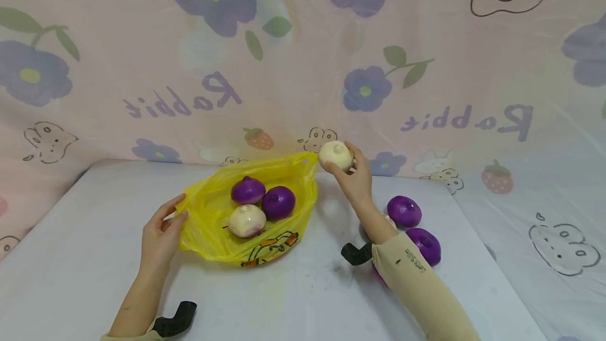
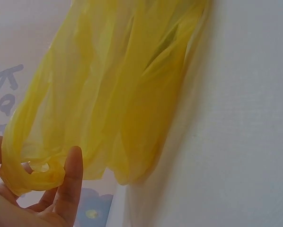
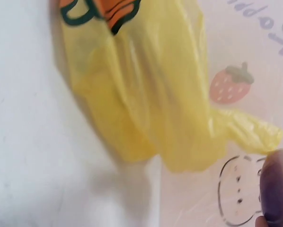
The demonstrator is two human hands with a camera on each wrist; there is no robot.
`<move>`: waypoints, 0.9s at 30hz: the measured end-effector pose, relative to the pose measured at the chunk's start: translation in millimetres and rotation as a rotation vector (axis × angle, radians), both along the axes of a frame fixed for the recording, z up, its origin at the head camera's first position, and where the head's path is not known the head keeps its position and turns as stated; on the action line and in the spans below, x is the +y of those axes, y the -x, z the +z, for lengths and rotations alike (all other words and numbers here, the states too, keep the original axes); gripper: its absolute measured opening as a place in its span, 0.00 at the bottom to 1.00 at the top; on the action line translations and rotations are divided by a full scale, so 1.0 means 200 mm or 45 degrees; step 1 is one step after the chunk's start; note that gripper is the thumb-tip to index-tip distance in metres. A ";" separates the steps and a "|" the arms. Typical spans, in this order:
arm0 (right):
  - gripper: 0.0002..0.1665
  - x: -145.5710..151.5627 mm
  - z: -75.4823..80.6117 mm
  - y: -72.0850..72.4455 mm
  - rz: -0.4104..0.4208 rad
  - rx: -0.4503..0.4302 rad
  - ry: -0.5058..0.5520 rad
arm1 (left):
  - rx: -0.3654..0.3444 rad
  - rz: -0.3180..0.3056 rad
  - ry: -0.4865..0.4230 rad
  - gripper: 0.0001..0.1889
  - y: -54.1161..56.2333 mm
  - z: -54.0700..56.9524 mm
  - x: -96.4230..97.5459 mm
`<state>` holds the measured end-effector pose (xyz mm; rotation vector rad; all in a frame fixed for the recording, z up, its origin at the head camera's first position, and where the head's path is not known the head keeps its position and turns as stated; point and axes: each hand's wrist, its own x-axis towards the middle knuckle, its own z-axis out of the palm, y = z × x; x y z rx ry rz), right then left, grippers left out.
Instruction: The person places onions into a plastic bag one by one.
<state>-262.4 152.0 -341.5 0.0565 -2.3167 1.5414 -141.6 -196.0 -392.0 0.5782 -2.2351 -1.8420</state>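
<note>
A yellow plastic bag (image 1: 203, 230) lies with its mouth spread on the table. Inside it sit two purple onions (image 1: 248, 190) and a whitish onion (image 1: 246, 221). My left hand (image 1: 160, 238) grips the bag's left edge; in the left wrist view its fingers (image 2: 71, 179) curl about the handle loop. Just beyond the bag's right corner, my right hand (image 1: 356, 183) holds a white onion (image 1: 336, 155) raised between thumb and fingers. At the right wrist view's right edge a purplish rounded surface (image 3: 277, 189) shows, partly cut off.
More purple onions (image 1: 404, 211) lie on the white table (image 1: 293, 309) at the right, partly hidden by my right forearm. A patterned cloth (image 1: 293, 67) hangs behind the table. Black curved pieces (image 1: 176, 320) are fixed at both wrists.
</note>
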 end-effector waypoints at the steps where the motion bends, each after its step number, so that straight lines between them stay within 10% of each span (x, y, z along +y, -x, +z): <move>1: 0.40 -0.01 0.01 -0.01 0.013 0.014 0.014 | 0.001 0.002 -0.002 0.23 0.00 0.00 0.00; 27: 0.39 -0.29 0.09 -0.07 0.368 0.081 0.100 | 0.032 0.007 0.050 0.22 0.00 0.00 0.00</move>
